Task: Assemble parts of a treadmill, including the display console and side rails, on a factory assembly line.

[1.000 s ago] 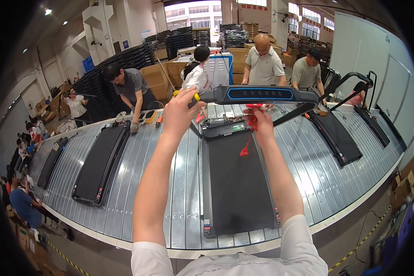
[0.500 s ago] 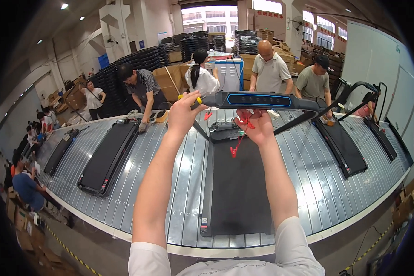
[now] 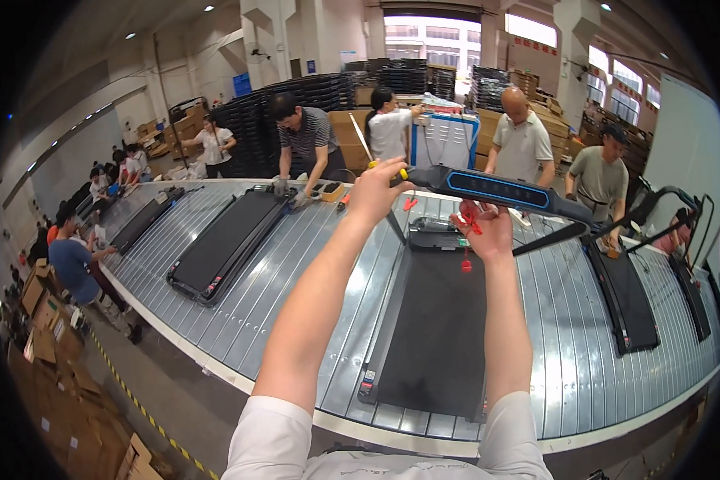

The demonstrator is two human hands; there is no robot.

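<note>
Clenched around a yellow-handled screwdriver, the left hand presses beside the treadmill's raised console bar. Right hand pinches a red cord just under that bar, above the black treadmill belt.

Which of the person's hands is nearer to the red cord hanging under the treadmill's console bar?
Right. The right hand grips the red cord; the left hand is off to its left, holding a yellow-handled tool.
</note>
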